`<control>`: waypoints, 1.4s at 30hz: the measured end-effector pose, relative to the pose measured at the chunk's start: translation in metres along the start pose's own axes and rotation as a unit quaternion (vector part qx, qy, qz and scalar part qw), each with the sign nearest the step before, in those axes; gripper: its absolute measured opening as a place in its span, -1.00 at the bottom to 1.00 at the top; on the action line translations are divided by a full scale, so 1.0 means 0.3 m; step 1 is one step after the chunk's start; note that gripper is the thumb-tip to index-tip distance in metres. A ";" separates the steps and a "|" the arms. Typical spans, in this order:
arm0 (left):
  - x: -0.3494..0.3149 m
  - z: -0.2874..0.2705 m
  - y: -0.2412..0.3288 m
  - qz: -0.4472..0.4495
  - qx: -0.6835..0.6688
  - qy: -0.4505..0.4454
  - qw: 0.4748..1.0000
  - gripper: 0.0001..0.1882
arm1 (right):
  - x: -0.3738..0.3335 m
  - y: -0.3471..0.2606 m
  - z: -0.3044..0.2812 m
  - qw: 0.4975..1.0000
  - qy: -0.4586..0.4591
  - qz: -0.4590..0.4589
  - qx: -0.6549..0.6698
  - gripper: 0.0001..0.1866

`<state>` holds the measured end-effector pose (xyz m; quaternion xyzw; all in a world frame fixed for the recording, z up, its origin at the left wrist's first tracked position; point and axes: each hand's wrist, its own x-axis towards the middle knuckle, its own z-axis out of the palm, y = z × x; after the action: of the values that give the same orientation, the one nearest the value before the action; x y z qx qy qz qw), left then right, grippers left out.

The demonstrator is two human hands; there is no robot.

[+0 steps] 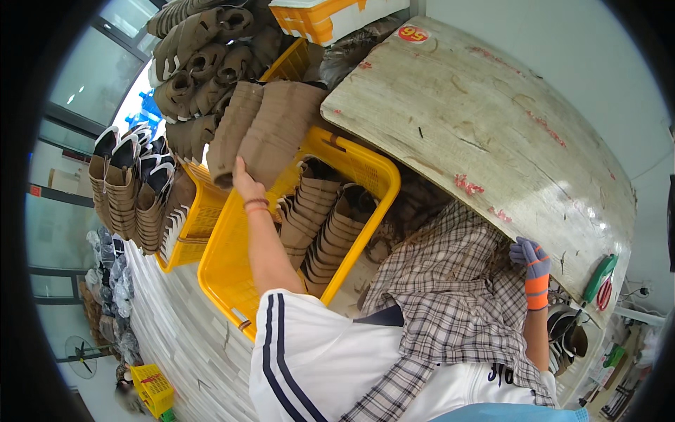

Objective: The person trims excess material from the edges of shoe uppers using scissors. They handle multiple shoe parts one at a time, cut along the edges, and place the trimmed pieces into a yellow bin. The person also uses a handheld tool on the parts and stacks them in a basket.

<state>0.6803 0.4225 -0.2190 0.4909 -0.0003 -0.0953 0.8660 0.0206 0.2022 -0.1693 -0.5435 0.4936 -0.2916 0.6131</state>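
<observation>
My left hand (247,181), bare with bands at the wrist, has its fingers closed on the lower end of a stack of brown shoe uppers (283,130), nested one inside another. The stack leans at the far end of a yellow plastic crate (235,264). Inside that crate stand two more rows of nested brown shoe uppers (337,235). My right hand (531,254), in a grey and orange glove, has its fingers curled at the near edge of a worn pale tabletop (485,119); its palm side is hidden.
Another yellow crate (200,218) at left holds shoe uppers with white edges. More brown uppers (200,63) are piled behind. Green-handled scissors (600,281) lie at the tabletop's right end. An orange and white box (330,21) stands at the back. Checked cloth (450,281) covers my lap.
</observation>
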 end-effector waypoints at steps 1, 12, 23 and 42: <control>0.026 0.018 0.029 0.013 0.024 -0.017 0.999 -0.45 | 0.002 -0.002 0.001 1.000 0.003 0.001 0.000 -0.69; -0.096 -0.328 -0.109 -0.169 0.026 0.072 0.983 -0.36 | -0.021 -0.019 0.041 0.999 -0.003 0.027 -0.030 -0.70; 0.154 0.020 0.130 0.159 0.171 0.041 0.972 -0.57 | -0.052 0.005 0.056 0.999 0.012 0.047 -0.014 -0.70; 0.423 -0.222 0.167 0.018 0.207 0.134 0.969 -0.63 | -0.018 0.033 0.050 0.997 -0.005 0.070 -0.020 -0.70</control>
<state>0.8195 0.4831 -0.2227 0.6679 0.0870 -0.0108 0.7391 0.0309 0.2152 -0.1784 -0.5209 0.5334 -0.2356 0.6234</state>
